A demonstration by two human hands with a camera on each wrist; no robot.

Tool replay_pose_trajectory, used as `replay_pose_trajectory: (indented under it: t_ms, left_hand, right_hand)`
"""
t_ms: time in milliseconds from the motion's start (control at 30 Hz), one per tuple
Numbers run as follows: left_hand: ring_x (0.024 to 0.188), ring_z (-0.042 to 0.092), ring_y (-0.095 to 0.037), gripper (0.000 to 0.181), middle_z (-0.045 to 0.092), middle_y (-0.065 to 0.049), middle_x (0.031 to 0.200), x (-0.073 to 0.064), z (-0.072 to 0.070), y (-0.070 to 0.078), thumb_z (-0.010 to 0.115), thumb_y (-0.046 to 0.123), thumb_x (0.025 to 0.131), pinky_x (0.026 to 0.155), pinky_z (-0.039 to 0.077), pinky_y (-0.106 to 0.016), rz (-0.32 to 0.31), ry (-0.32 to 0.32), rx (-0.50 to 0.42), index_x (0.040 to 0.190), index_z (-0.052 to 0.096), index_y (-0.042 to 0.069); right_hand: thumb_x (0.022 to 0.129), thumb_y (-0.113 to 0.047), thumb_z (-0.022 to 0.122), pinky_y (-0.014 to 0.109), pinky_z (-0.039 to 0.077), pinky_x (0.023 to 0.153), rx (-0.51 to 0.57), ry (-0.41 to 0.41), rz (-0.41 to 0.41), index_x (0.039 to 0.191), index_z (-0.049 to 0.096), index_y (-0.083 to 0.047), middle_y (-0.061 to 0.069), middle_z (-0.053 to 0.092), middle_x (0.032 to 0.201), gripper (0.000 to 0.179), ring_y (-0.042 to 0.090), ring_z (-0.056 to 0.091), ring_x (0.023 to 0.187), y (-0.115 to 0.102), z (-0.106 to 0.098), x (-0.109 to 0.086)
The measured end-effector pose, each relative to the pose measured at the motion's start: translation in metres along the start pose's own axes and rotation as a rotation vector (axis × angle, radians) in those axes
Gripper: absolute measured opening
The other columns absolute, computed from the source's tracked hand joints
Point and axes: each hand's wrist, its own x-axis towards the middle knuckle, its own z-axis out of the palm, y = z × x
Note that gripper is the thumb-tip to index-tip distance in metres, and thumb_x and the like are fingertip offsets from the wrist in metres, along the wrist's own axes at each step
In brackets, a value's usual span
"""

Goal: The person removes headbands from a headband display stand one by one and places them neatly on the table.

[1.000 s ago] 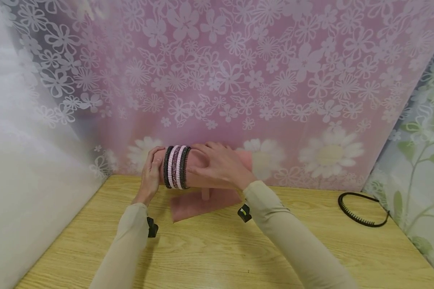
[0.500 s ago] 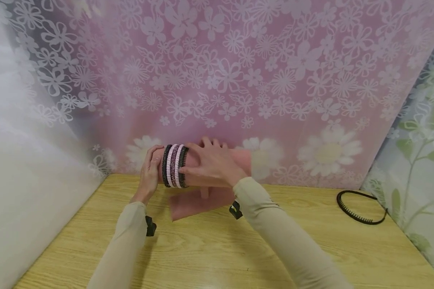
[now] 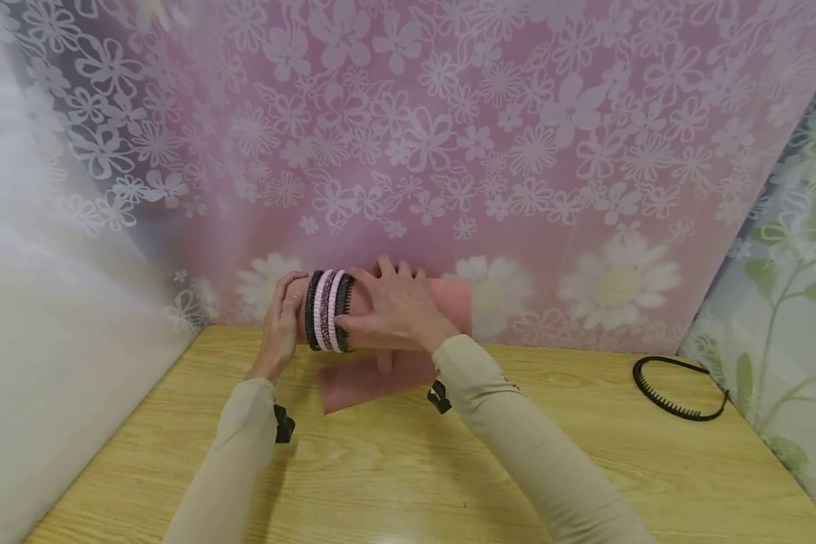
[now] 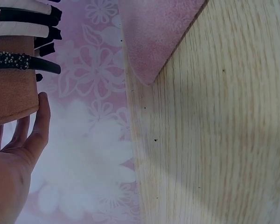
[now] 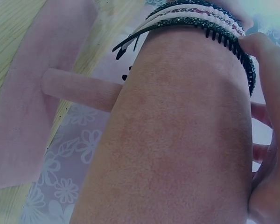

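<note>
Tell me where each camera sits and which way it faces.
Head: on the head, facing forward and down at the stand and headbands; left hand, right hand and sleeves show.
Left wrist: on that wrist, facing the stand's end and table; left hand partly shows.
Right wrist: on that wrist, looking along the stand toward the headbands; right hand partly shows at right.
The wrist views share the stand and headbands.

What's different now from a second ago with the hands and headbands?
The right hand has slid left along the pink roll, its thumb now against the row of headbands. The left hand stays at the roll's left end; the loose black headband lies unmoved.
</note>
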Motion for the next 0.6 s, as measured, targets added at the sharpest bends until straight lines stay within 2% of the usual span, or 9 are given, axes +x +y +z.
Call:
replay_pose_trajectory:
  t_ms: [100,233,500,600]
  left_hand:
    - [0.118,0.049,-0.027,0.042,0.048,0.003,0.140,0.002,0.001,-0.005,0.032,0.045,0.101,0.099,0.035,-0.049,0.006,0.014,0.018,0.136,0.045,0.027]
    - [0.118,0.050,-0.028,0.041,0.048,0.002,0.140,0.001,0.000,-0.003,0.033,0.042,0.102,0.099,0.035,-0.048,0.004,0.014,0.007,0.136,0.046,0.025]
    - [0.114,0.052,-0.032,0.036,0.047,-0.008,0.140,-0.009,-0.003,0.030,0.032,0.030,0.103,0.095,0.038,-0.048,-0.016,-0.009,0.026,0.137,0.045,0.025]
    - [0.114,0.052,-0.031,0.036,0.047,-0.008,0.140,-0.011,-0.003,0.034,0.032,0.030,0.103,0.096,0.038,-0.048,-0.020,-0.014,0.025,0.137,0.045,0.024]
  right_hand:
    - [0.072,-0.083,0.042,0.045,0.040,0.081,0.026,-0.016,0.003,0.144,0.035,-0.038,0.003,0.045,0.121,0.086,0.026,0.048,0.099,0.001,-0.001,0.000]
    - [0.075,-0.078,0.044,0.049,0.040,0.087,0.063,-0.029,0.007,0.144,0.037,-0.035,0.002,0.045,0.124,0.082,0.026,0.047,0.105,0.002,-0.002,0.000]
    - [0.081,-0.072,0.044,0.048,0.042,0.088,0.102,-0.047,0.006,0.143,0.041,-0.029,0.003,0.047,0.125,0.076,0.026,0.048,0.106,0.005,-0.004,0.000]
    - [0.080,-0.074,0.044,0.049,0.042,0.091,0.114,-0.073,-0.002,0.144,0.039,-0.028,0.003,0.046,0.127,0.079,0.026,0.049,0.109,0.006,-0.006,-0.001]
